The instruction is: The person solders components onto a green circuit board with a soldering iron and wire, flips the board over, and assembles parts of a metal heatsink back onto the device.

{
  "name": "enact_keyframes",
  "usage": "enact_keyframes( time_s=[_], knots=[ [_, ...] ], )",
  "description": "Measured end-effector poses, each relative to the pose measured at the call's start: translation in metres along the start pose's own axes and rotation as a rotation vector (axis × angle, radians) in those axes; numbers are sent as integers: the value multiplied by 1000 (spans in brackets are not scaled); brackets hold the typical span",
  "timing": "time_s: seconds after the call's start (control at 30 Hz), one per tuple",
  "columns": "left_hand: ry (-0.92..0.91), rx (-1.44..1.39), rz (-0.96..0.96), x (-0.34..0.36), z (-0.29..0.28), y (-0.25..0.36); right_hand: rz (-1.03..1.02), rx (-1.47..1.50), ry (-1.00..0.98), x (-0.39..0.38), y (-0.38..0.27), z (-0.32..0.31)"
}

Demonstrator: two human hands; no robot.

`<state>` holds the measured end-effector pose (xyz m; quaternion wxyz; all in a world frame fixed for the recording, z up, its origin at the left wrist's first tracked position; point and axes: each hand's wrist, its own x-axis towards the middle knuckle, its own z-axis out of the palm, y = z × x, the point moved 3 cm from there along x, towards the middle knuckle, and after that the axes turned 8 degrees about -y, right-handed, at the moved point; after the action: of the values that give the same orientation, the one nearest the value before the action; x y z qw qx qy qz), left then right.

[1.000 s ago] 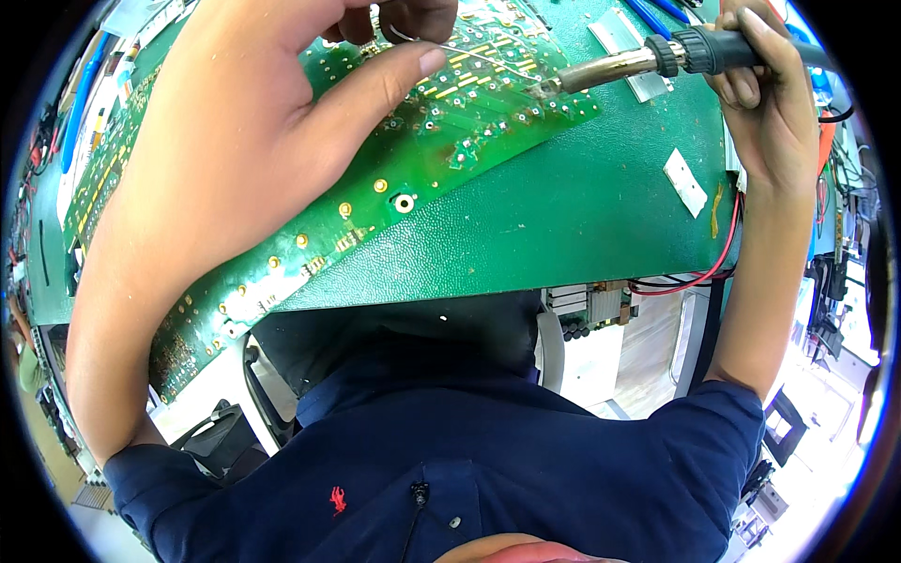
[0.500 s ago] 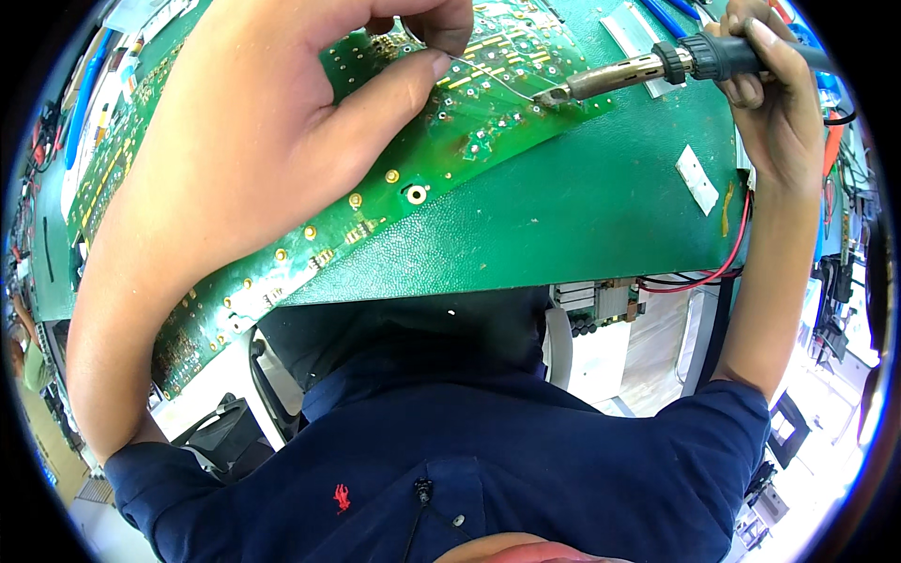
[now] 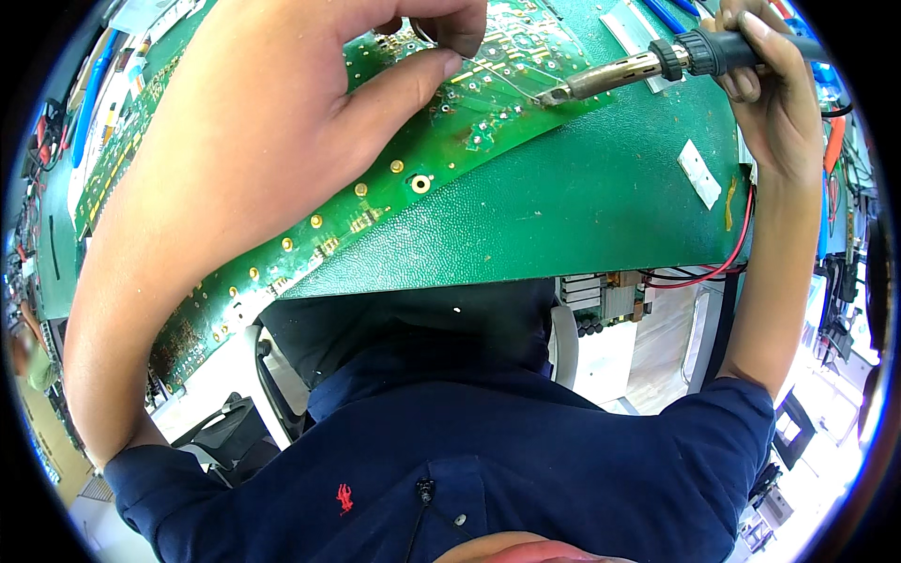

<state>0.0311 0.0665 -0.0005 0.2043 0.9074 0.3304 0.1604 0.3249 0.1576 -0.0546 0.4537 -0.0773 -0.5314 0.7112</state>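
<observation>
A large green circuit board (image 3: pixel 441 150) lies slantwise across the table, its near edge running from lower left to upper right. My left hand (image 3: pixel 375 84) is over the board, thumb and fingers pinched on a thin solder wire (image 3: pixel 497 75). The wire runs right from the fingertips to the tip of a soldering iron (image 3: pixel 615 75). My right hand (image 3: pixel 774 84) grips the iron by its dark handle. Its tip is at the board's right corner, where wire and tip meet. My left hand covers much of the board's middle.
The green table mat (image 3: pixel 526 225) stretches to the near edge. A small white strip (image 3: pixel 699 174) lies on it at right, with a red cable (image 3: pixel 732 258) beyond. A white metal piece (image 3: pixel 633 38) is behind the iron. Pens and tools (image 3: pixel 94 84) are at the far left.
My left hand and the near end of the wire have shifted slightly right. The iron's tip has stayed almost in place at the board's right corner.
</observation>
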Motion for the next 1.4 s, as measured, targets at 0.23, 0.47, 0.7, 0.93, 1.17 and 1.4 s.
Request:
enact_keyframes(
  time_s=[0.23,0.47,0.7,0.93,1.17,1.4],
  knots=[
    [64,62,53,-4,4,5,1,-690,272,-18,-18,36],
    [42,62,30,-4,3,7,93,-642,181,-16,-23,24],
    [32,48,15,-2,3,7,60,-639,197,-17,-21,22],
    [20,38,29,-1,3,6,37,-677,183,-17,-22,26],
    [77,74,45,-3,6,9,25,-676,163,-15,-22,30],
    [89,64,55,-2,7,8,2,-673,160,-16,-22,30]
  ],
)
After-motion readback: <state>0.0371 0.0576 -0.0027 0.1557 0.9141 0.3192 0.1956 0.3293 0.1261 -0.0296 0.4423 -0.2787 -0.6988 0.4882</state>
